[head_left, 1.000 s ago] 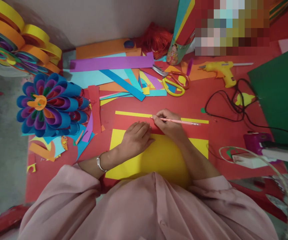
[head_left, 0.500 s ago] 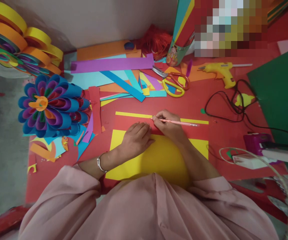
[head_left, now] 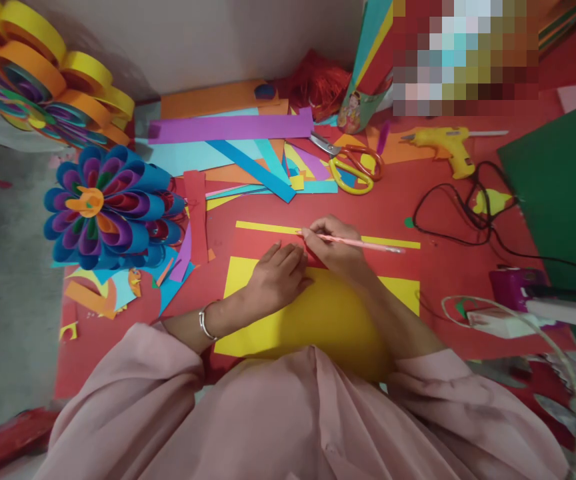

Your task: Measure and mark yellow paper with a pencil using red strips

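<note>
"How far along?"
"At marking, I'd judge: my right hand [head_left: 335, 248] pinches the pencil [head_left: 381, 247], tip at the yellow strip [head_left: 268, 227] ahead of me. I can't make out a drawn line."
"And your left?"
"My left hand [head_left: 279, 275] lies flat, gripping nothing, at the far edge of the yellow sheet [head_left: 313, 320]."
"Anything done?"
"The blue flower [head_left: 91, 203] looks formed; the sheet's visible part looks uncut, scissors [head_left: 335, 151] well apart."

Two hands [head_left: 279, 277] [head_left: 337, 248], one pencil [head_left: 363, 245], one glue gun [head_left: 443, 140]
</note>
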Demonstrator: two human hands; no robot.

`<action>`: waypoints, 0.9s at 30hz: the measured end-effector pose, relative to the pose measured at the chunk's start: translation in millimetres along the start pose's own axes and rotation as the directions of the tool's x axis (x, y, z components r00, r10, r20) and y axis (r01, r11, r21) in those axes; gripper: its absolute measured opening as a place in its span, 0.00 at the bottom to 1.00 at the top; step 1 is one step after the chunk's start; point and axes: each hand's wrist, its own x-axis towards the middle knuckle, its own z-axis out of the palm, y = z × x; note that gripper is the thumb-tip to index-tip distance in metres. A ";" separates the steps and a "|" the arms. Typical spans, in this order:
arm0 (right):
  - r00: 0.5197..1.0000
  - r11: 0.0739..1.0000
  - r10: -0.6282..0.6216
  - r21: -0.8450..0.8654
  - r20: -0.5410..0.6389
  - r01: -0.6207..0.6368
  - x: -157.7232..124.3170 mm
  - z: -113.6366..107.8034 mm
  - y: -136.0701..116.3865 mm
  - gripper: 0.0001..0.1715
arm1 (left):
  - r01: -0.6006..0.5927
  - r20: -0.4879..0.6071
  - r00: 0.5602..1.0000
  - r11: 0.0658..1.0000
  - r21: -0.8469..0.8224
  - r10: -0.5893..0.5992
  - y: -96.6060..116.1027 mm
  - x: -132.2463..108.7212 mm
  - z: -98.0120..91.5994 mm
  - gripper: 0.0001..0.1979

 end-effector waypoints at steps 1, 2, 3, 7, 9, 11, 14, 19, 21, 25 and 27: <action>0.999 1.000 -0.010 -0.006 0.031 0.010 2.3 2.8 0.1 0.14 | 0.005 -0.001 1.000 1.000 0.000 -0.005 0.0 -0.4 1.0 0.20; 0.998 1.000 -0.014 -0.007 0.057 0.015 4.6 5.4 0.7 0.14 | 0.011 0.006 1.000 1.000 -0.004 -0.011 -0.1 -0.8 1.8 0.21; 0.997 1.000 -0.016 -0.007 0.076 0.016 6.8 7.6 1.6 0.14 | 0.018 0.021 1.000 1.000 -0.012 -0.017 -0.2 -1.2 2.4 0.21; 0.997 1.000 -0.002 -0.014 0.081 0.003 10.7 10.6 4.7 0.13 | 0.051 0.080 0.996 0.998 -0.048 -0.047 -0.3 -1.8 3.3 0.21; 0.996 1.000 0.005 -0.007 0.092 -0.005 10.3 9.9 4.7 0.13 | 0.049 0.082 0.996 0.998 -0.042 -0.045 0.0 -1.6 3.3 0.21; 0.994 1.000 0.005 0.001 0.105 -0.005 9.5 9.1 3.9 0.13 | 0.035 0.068 0.997 0.999 -0.020 -0.033 0.2 -1.4 3.3 0.21; 0.994 1.000 -0.003 0.001 0.107 0.003 8.7 8.5 2.9 0.13 | 0.019 0.040 0.999 1.000 0.000 -0.019 0.4 -1.2 2.9 0.22; 0.994 1.000 0.006 0.009 0.114 -0.007 8.1 8.8 2.8 0.13 | 0.032 0.069 0.997 0.999 -0.033 -0.029 0.3 -0.8 1.1 0.21; 0.996 1.000 -0.005 0.007 0.094 0.004 8.0 9.2 2.9 0.12 | 0.031 0.069 0.997 0.999 -0.026 -0.029 0.4 -0.6 0.5 0.21; 0.995 1.000 -0.001 0.018 0.102 -0.001 7.8 9.9 2.4 0.13 | 0.016 0.031 0.999 1.000 -0.010 -0.015 0.7 0.1 -0.5 0.21; 0.993 1.000 0.005 0.026 0.115 -0.008 7.7 9.9 2.2 0.13 | 0.016 0.031 0.999 1.000 -0.018 -0.016 0.7 0.6 -1.1 0.20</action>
